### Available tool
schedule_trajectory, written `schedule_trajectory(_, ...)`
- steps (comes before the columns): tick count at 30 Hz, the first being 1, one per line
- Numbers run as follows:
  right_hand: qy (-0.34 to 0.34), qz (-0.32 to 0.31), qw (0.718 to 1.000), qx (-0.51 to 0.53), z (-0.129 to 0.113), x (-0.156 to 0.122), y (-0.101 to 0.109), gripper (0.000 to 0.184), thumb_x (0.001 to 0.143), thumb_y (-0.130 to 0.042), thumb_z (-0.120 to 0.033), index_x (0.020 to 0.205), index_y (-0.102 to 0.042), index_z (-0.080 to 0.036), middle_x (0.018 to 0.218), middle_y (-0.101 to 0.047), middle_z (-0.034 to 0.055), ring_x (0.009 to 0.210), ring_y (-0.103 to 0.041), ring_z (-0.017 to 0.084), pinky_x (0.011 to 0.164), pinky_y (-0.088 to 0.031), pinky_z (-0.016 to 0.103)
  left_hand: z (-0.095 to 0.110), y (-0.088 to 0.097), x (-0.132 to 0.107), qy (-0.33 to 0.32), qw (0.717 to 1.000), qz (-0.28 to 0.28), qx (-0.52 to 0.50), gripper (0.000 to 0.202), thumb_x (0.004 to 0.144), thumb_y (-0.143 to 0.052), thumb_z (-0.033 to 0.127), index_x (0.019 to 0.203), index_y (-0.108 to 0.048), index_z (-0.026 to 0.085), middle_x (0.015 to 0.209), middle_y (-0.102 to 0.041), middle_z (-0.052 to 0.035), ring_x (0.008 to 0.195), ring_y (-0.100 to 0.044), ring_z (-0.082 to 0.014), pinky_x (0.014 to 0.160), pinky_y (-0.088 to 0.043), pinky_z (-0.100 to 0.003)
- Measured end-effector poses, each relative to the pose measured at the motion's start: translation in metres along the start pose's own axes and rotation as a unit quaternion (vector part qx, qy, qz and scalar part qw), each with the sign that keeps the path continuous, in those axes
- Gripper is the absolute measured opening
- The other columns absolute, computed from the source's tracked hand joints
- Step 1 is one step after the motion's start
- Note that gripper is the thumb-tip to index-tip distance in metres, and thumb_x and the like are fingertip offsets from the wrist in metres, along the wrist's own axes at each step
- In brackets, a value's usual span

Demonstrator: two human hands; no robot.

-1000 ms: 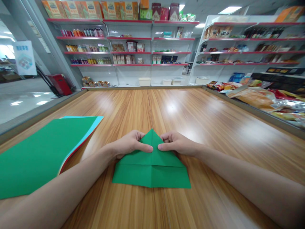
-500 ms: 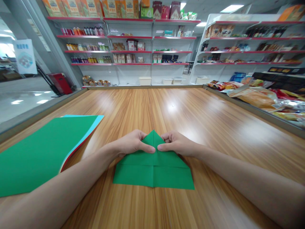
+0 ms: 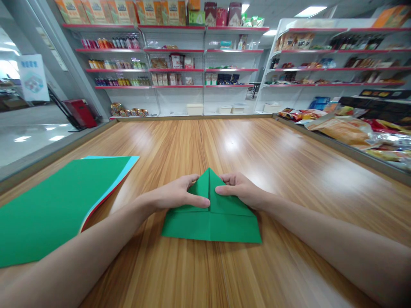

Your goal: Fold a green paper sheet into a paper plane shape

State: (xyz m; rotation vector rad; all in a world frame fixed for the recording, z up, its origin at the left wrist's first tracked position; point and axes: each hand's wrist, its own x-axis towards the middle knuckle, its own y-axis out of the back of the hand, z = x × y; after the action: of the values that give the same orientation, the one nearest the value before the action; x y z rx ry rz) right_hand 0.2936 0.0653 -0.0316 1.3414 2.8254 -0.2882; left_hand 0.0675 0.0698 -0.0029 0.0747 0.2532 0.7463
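Observation:
A green sheet of paper, folded to a point at its far end, is in front of me over the wooden table. Two triangular flaps meet along a dark slit down its middle, and a wide flat band runs along its near edge. My left hand grips the left slanted side, thumb on top near the slit and fingers mostly hidden beneath. On the right slanted side, my right hand pinches the paper with its thumb on top and curled fingers behind.
A stack of coloured paper, green on top with blue and red sheets under it, lies to the left. Raised edging borders the wooden table. Packaged goods sit beyond the right edge, and stocked shelves stand behind.
The folded paper has shifted slightly away and its near edge has risen in view. The slit between its flaps now shows. My right thumb has moved a little up and away from the centre.

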Motion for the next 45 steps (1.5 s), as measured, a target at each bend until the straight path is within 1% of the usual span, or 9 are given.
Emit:
schedule_trajectory(5, -0.002, 0.030, 0.999, -0.013, 0.001, 0.002, -0.003, 0.035, 0.073, -0.075, -0.038, 0.095, -0.067, -0.013, 0.080, -0.071, 0.0046, 0.070, -0.067, 0.017, 0.063, -0.052, 0.027, 0.007, -0.005, -0.002, 0.020, 0.982, 0.103, 0.158, 0.068, 0.067, -0.074, 0.048, 0.124, -0.051, 0.017, 0.121, -0.062, -0.0113, 0.106, -0.059, -0.0293, 0.085, -0.047, -0.038)
schedule_trajectory(7, 0.001, 0.026, 0.999, -0.026, -0.001, 0.002, -0.005, 0.035, 0.074, -0.074, -0.039, 0.096, -0.067, -0.013, 0.082, -0.071, 0.0046, 0.072, -0.067, 0.017, 0.064, -0.052, 0.027, 0.009, -0.007, -0.002, 0.018, 0.977, 0.102, 0.189, 0.062, 0.069, -0.071, 0.047, 0.120, -0.054, 0.017, 0.118, -0.063, -0.0098, 0.103, -0.060, -0.0285, 0.081, -0.048, -0.036)
schedule_trajectory(10, 0.001, -0.001, 0.999, -0.041, -0.002, 0.002, -0.007, 0.038, 0.075, -0.074, -0.041, 0.098, -0.065, -0.012, 0.085, -0.070, 0.0053, 0.076, -0.067, 0.017, 0.066, -0.052, 0.027, 0.013, -0.007, -0.002, 0.008, 0.979, 0.072, 0.190, 0.050, 0.072, -0.068, 0.040, 0.115, -0.057, 0.017, 0.113, -0.066, -0.0075, 0.099, -0.062, -0.0261, 0.078, -0.048, -0.032)
schedule_trajectory(15, 0.002, -0.016, 0.999, -0.049, -0.003, 0.003, -0.007, 0.038, 0.074, -0.074, -0.041, 0.095, -0.063, -0.011, 0.085, -0.069, 0.0054, 0.078, -0.067, 0.018, 0.067, -0.052, 0.028, 0.013, -0.006, -0.002, 0.014, 0.978, 0.058, 0.198, 0.048, 0.070, -0.068, 0.036, 0.112, -0.056, 0.016, 0.107, -0.067, -0.0070, 0.094, -0.062, -0.0251, 0.072, -0.049, -0.031)
schedule_trajectory(24, 0.005, -0.027, 0.998, -0.060, -0.003, 0.002, -0.008, 0.039, 0.075, -0.073, -0.041, 0.099, -0.063, -0.011, 0.086, -0.069, 0.0064, 0.080, -0.066, 0.019, 0.069, -0.052, 0.029, 0.011, -0.004, -0.003, 0.030, 0.982, 0.048, 0.180, 0.052, 0.068, -0.073, 0.037, 0.113, -0.055, 0.018, 0.107, -0.066, -0.0056, 0.095, -0.063, -0.0249, 0.072, -0.050, -0.031)
schedule_trajectory(28, 0.010, -0.028, 0.997, -0.070, -0.003, 0.002, -0.008, 0.039, 0.076, -0.072, -0.040, 0.099, -0.063, -0.010, 0.087, -0.069, 0.0072, 0.080, -0.067, 0.019, 0.069, -0.052, 0.030, 0.011, -0.004, -0.003, 0.024, 0.984, 0.049, 0.167, 0.054, 0.067, -0.074, 0.038, 0.114, -0.056, 0.019, 0.113, -0.066, -0.0059, 0.100, -0.063, -0.0256, 0.076, -0.050, -0.032)
schedule_trajectory(34, 0.010, -0.024, 0.997, -0.076, -0.003, 0.001, -0.007, 0.038, 0.077, -0.072, -0.040, 0.101, -0.064, -0.011, 0.089, -0.070, 0.0067, 0.081, -0.066, 0.019, 0.069, -0.052, 0.029, 0.008, -0.002, -0.002, 0.016, 0.988, 0.045, 0.148, 0.051, 0.065, -0.077, 0.035, 0.110, -0.060, 0.019, 0.110, -0.068, -0.0061, 0.099, -0.064, -0.0271, 0.078, -0.050, -0.034)
schedule_trajectory(40, -0.002, -0.027, 0.996, -0.087, -0.002, 0.000, -0.006, 0.037, 0.077, -0.072, -0.039, 0.101, -0.065, -0.012, 0.091, -0.070, 0.0062, 0.082, -0.067, 0.019, 0.069, -0.052, 0.028, 0.005, -0.005, -0.001, 0.046, 0.998, 0.013, 0.039, 0.046, 0.063, -0.078, 0.028, 0.106, -0.066, 0.017, 0.102, -0.072, -0.0065, 0.092, -0.068, -0.0270, 0.079, -0.052, -0.036)
schedule_trajectory(45, -0.023, -0.028, 0.991, -0.129, -0.005, 0.000, -0.005, 0.033, 0.075, -0.073, -0.042, 0.091, -0.067, -0.013, 0.087, -0.070, 0.0048, 0.079, -0.066, 0.019, 0.066, -0.052, 0.027, 0.004, -0.011, 0.001, 0.085, 0.996, 0.008, -0.030, 0.045, 0.059, -0.081, 0.024, 0.101, -0.068, 0.016, 0.097, -0.073, -0.0065, 0.086, -0.069, -0.0256, 0.078, -0.053, -0.036)
